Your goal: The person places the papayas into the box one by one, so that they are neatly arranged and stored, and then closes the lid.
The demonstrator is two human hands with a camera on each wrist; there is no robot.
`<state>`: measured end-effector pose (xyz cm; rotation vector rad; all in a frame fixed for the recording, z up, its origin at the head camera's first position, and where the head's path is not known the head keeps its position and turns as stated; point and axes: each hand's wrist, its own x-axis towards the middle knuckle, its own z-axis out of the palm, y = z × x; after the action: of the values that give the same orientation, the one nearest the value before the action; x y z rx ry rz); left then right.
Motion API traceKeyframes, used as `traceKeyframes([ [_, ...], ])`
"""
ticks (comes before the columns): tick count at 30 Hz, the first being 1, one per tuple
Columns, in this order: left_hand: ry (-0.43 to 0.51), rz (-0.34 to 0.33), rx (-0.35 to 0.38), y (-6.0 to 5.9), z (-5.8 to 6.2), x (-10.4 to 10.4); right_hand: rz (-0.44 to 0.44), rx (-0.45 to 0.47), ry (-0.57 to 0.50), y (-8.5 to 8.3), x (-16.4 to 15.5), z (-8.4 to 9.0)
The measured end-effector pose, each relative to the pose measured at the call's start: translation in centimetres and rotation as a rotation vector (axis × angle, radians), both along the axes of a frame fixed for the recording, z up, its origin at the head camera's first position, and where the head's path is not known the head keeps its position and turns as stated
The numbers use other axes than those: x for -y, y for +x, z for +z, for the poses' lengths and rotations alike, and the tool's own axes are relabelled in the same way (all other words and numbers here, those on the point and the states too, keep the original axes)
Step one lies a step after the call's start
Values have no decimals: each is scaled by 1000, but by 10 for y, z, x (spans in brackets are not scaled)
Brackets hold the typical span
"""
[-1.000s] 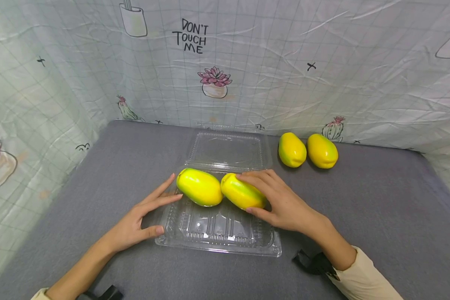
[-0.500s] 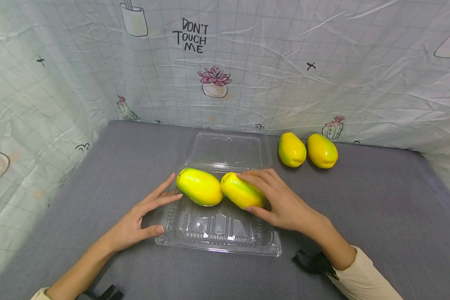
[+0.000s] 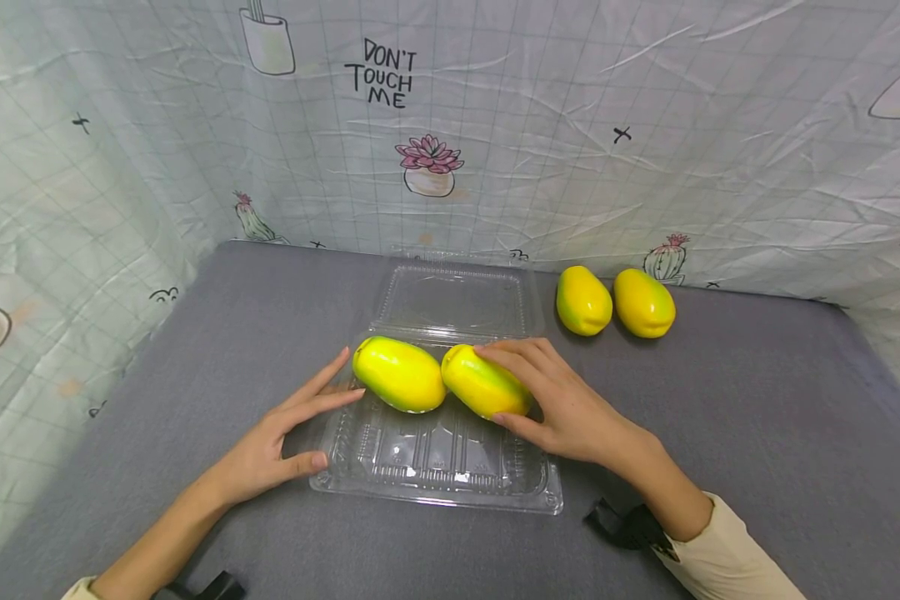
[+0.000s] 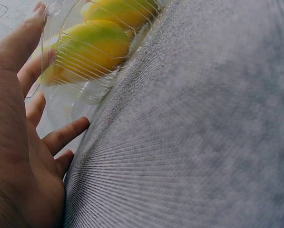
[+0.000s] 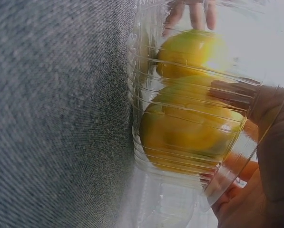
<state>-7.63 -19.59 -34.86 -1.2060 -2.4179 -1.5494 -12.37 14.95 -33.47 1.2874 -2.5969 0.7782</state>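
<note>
A clear plastic clamshell box [image 3: 435,479] lies open on the grey table, its lid [image 3: 457,298] flat behind it. Two yellow-green mangoes lie side by side in the tray. My right hand [image 3: 528,392] curls over the right mango [image 3: 483,383] and grips it. My left hand [image 3: 300,417] rests with straight fingers against the tray's left rim, next to the left mango [image 3: 397,373]. Through the tray wall, the left wrist view shows a mango [image 4: 89,50] and the right wrist view shows the gripped mango [image 5: 189,128].
Two more mangoes [image 3: 583,300] [image 3: 643,302] lie at the back right of the grey table [image 3: 757,400]. A printed cloth backdrop [image 3: 495,125] closes off the back and left sides. Black wrist straps [image 3: 630,525] show near my sleeve.
</note>
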Motion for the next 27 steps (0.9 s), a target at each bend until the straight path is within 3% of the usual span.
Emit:
traceKeyframes([
  [27, 5, -3, 11, -1, 4, -1, 2, 31, -30, 2, -2, 14],
])
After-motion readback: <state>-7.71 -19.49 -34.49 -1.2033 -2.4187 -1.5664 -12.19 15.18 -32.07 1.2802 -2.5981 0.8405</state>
